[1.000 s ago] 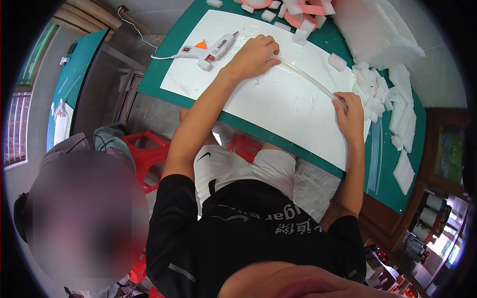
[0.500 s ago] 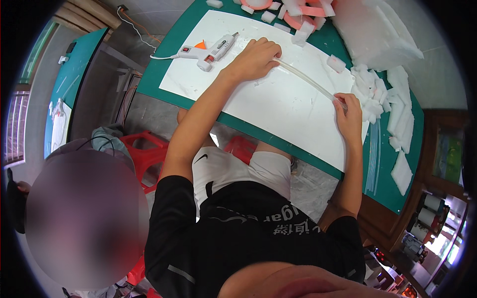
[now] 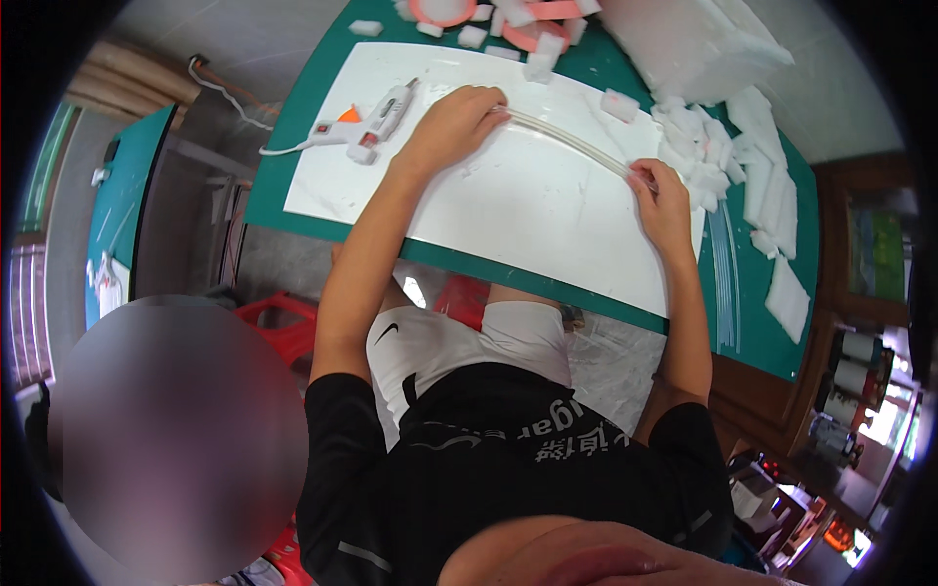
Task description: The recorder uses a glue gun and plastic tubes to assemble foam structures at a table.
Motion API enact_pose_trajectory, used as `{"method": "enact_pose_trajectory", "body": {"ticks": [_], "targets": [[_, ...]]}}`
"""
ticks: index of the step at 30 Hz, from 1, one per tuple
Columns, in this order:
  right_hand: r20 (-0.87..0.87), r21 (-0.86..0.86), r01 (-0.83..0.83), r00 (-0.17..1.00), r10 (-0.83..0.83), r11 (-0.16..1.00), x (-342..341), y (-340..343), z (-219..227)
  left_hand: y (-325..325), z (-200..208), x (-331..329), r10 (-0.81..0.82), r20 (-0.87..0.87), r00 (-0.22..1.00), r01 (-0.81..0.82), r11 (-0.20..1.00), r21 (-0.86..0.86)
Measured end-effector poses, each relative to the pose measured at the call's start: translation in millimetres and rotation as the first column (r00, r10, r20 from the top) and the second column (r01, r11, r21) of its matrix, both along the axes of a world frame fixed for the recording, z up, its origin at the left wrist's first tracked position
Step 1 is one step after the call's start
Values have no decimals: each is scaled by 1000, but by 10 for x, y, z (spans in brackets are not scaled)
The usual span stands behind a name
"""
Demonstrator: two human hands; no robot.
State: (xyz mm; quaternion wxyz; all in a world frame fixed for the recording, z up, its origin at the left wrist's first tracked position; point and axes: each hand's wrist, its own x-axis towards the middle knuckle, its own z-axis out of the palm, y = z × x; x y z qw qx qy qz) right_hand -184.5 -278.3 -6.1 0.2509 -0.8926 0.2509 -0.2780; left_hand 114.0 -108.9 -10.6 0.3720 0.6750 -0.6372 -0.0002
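Left hand point(image 3: 451, 125) and right hand point(image 3: 661, 200) each close their grip on one end of a clear strip point(image 3: 572, 144) stretched across the white sheet point(image 3: 508, 210); a glue gun point(image 3: 376, 119) lies just beside the left hand.

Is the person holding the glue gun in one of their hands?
No, the glue gun lies on the white sheet, while the left hand and right hand hold a clear strip.
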Motion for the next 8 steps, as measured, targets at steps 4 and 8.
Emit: {"method": "enact_pose_trajectory", "body": {"ticks": [4,8], "targets": [[61,76,50,997,-54,996,-22,-17,2,5,68,-35,29,-87,996,-20,995,101],[62,153,131,988,-142,980,-11,-24,19,34,120,-34,32,-179,983,-16,996,91]]}}
